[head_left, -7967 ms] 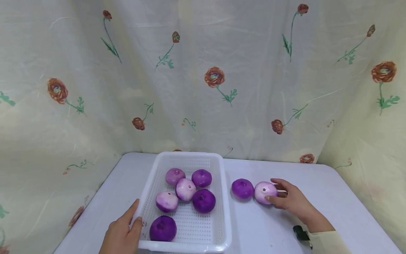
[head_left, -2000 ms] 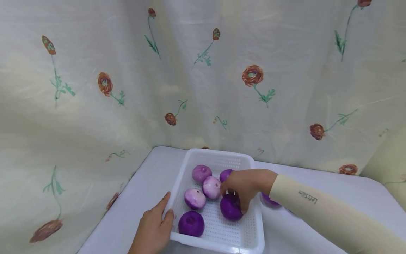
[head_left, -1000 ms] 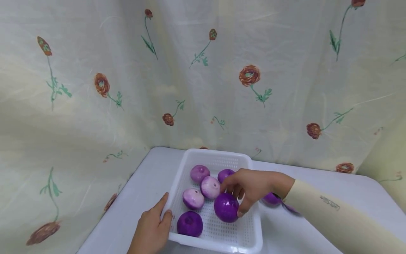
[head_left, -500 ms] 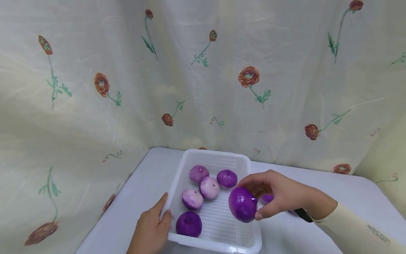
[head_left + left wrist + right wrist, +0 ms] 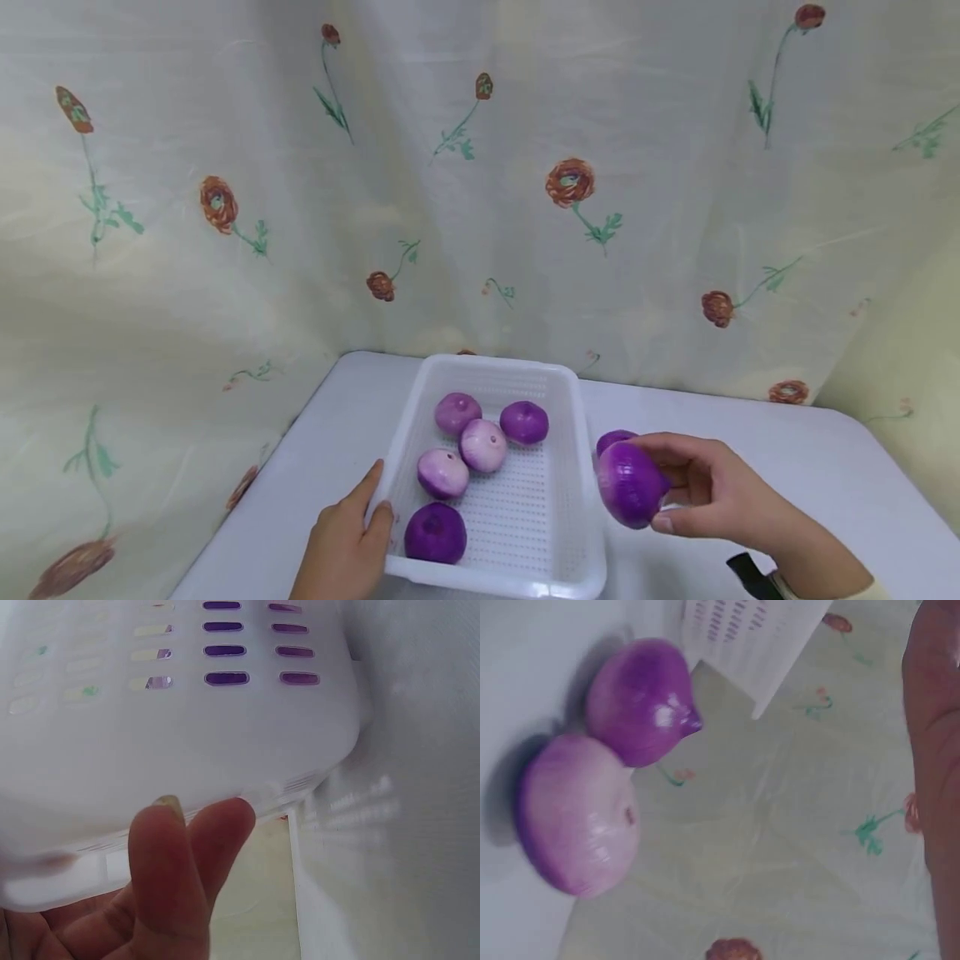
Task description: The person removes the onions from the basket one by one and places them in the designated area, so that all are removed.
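Your left hand (image 5: 341, 537) pinches the basket (image 5: 595, 525), perforated white plastic, by its side, five onions (image 5: 483, 445) inside. Your right hand (image 5: 720, 492) has a round, purple onion (image 5: 632, 485) pinched, fingers curled, over the counter (image 5: 825, 442) right of it. Only your right wrist cam catches the pale onion (image 5: 581, 817), beside a pointy one (image 5: 641, 701).

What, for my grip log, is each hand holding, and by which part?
Right hand: a purple onion, around its pointed end; left hand: the white basket, by its left rim.
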Tool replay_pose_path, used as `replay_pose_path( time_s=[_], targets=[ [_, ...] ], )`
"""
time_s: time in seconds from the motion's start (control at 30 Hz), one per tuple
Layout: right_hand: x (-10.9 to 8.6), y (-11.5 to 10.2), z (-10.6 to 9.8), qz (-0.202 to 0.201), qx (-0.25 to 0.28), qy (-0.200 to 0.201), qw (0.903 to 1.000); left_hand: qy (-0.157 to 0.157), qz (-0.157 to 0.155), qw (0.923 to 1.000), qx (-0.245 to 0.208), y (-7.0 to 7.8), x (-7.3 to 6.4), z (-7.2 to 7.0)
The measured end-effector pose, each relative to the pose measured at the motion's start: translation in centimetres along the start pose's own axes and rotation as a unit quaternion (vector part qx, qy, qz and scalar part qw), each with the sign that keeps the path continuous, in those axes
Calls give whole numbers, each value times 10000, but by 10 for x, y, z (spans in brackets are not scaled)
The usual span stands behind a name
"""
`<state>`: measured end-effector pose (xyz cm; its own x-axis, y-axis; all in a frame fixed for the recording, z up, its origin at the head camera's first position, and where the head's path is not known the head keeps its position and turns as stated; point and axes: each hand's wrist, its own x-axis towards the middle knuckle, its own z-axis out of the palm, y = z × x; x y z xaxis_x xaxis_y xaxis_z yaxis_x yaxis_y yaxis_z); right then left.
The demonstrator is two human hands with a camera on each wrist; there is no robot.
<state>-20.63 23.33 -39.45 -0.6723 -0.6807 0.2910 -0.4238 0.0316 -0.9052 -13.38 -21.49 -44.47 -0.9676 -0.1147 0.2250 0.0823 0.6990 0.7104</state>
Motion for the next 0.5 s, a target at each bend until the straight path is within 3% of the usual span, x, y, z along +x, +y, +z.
replay_pose_path(
  time_s=[0.13,0.27,0.5],
  targets=[
    [-17,4,0,573,-34,646,9963,-46,-30,10000,-10,0,-3,-3],
    [-27,9,3,1175,-383,1250,9844,-76,21,10000,20,2,-2,-6],
    [-36,21,3,1820,-657,1605,9679,-49,86,10000,13,3,-2,-2]
  ],
)
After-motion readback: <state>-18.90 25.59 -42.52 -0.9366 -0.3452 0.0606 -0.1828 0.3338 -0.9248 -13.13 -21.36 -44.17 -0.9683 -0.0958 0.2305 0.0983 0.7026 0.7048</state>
